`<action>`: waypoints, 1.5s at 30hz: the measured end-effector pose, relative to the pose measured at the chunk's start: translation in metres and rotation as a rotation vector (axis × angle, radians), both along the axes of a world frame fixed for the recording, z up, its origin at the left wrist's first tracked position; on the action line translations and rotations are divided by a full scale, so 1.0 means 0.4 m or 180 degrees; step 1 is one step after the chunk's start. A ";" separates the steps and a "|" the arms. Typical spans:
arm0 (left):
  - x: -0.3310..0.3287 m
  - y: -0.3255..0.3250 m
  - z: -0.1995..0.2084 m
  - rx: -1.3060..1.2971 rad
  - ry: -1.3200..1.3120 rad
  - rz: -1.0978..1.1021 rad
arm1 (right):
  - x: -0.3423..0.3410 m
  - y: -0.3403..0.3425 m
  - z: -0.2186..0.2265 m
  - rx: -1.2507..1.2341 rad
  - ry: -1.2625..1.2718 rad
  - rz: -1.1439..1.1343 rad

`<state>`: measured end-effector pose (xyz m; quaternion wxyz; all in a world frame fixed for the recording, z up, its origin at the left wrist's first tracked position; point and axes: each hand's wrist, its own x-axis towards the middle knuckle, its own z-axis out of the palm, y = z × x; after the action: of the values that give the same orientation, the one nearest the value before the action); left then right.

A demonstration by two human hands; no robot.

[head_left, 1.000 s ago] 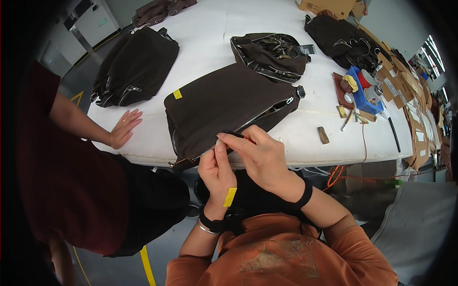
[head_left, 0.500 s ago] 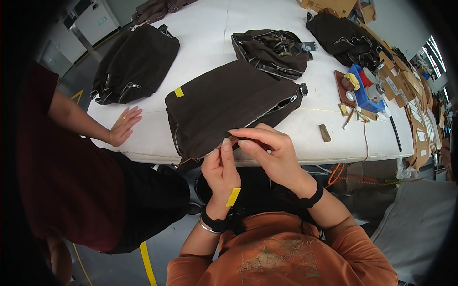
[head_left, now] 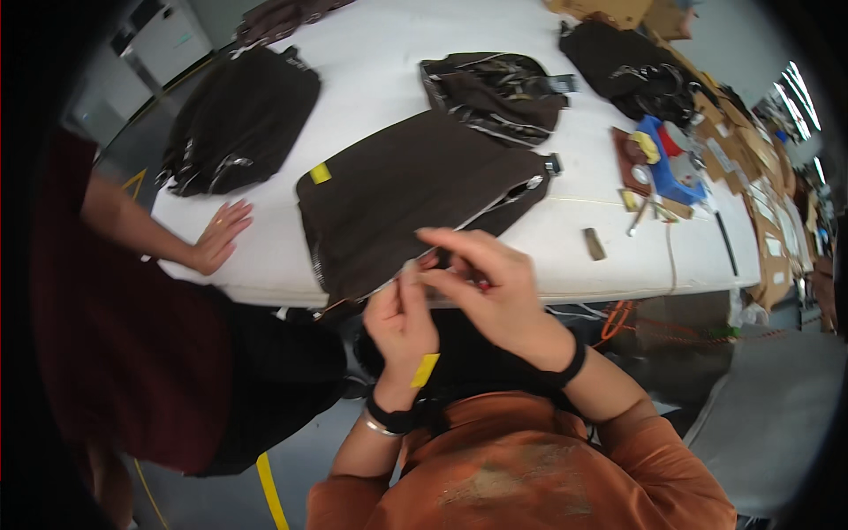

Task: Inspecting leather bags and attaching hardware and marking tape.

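A dark brown fabric bag (head_left: 397, 190) lies flat on the white table with its zippered edge toward me and a strip of yellow tape (head_left: 319, 173) on its far left corner. My left hand (head_left: 402, 322) is closed at that near edge, thumb and fingers pinching the fabric by the zipper. Right beside it, my right hand (head_left: 503, 287) curls over the same spot, index finger and thumb bent close together. Something small, dark and reddish shows between its fingers, too blurred to name. A metal zipper end (head_left: 533, 182) shows at the bag's right corner.
Other dark bags lie on the table (head_left: 371, 97): a stack (head_left: 243, 124) at left, an open one (head_left: 495, 97) behind, another (head_left: 627, 71) far right. A blue tray (head_left: 676, 168) holds supplies. A co-worker's hand (head_left: 221, 238) rests at the left edge.
The whole view has shifted slightly and blurred. My right thumb has drawn back a little from the bag's edge, and a reddish bit now shows beneath the right fingers.
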<state>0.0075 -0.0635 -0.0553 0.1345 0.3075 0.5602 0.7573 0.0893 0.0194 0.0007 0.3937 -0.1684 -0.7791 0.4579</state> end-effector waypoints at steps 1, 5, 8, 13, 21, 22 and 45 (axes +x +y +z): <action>-0.007 -0.011 -0.011 -0.0202 0.0141 -0.0023 | -0.010 0.005 -0.019 0.0154 0.0161 -0.0026; -0.010 -0.023 -0.017 -0.0461 0.0005 0.0151 | -0.053 0.013 -0.069 0.0237 0.0509 0.0144; -0.035 -0.042 -0.042 -0.0319 0.0066 0.0214 | -0.082 -0.007 -0.066 0.0687 0.0600 0.0026; -0.037 -0.024 -0.048 -0.0182 0.0270 -0.0139 | -0.073 -0.003 -0.072 0.1119 0.0436 -0.0250; -0.073 -0.007 -0.052 -0.0167 0.0156 -0.0035 | -0.111 0.000 -0.079 0.1067 0.0189 -0.0266; -0.078 -0.009 -0.050 -0.0259 0.0147 0.0012 | -0.115 0.000 -0.075 0.1066 0.0081 -0.0240; -0.022 -0.046 -0.035 -0.0181 -0.0420 -0.0093 | -0.055 -0.041 -0.083 -0.0283 -0.0531 0.0013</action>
<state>-0.0013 -0.0818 -0.0693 0.1909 0.2612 0.5668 0.7577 0.0673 0.0031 -0.0326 0.3186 -0.2217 -0.7885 0.4772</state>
